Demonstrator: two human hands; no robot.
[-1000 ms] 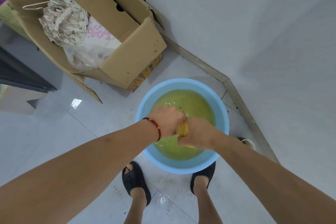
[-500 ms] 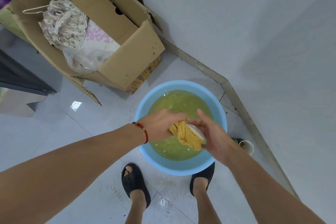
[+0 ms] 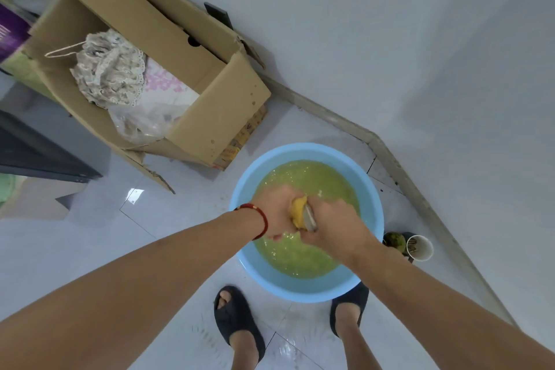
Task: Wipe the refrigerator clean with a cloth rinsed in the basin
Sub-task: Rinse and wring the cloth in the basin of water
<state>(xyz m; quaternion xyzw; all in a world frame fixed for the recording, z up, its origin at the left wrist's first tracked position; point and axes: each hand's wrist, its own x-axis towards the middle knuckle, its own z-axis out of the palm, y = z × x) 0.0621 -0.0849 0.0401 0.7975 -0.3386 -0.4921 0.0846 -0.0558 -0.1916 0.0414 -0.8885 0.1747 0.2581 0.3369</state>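
Two hands meet over the basin (image 3: 244,252), which sits by the wall corner with open floor (image 3: 90,237) to its left. Your left hand (image 3: 277,209) and right hand (image 3: 332,224) each hold a closed grip on the cloth (image 3: 298,210) above the water.

Cloth (image 3: 298,213) mostly hidden inside both hands (image 3: 303,216).

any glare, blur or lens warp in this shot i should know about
Head view: wide-angle warp bends the baseboard and stretches both forearms; a small bright glare patch sits on the floor tile; the water in the basin glints; the cloth and both hands are slightly soft; lighting is flat, shadows faint.
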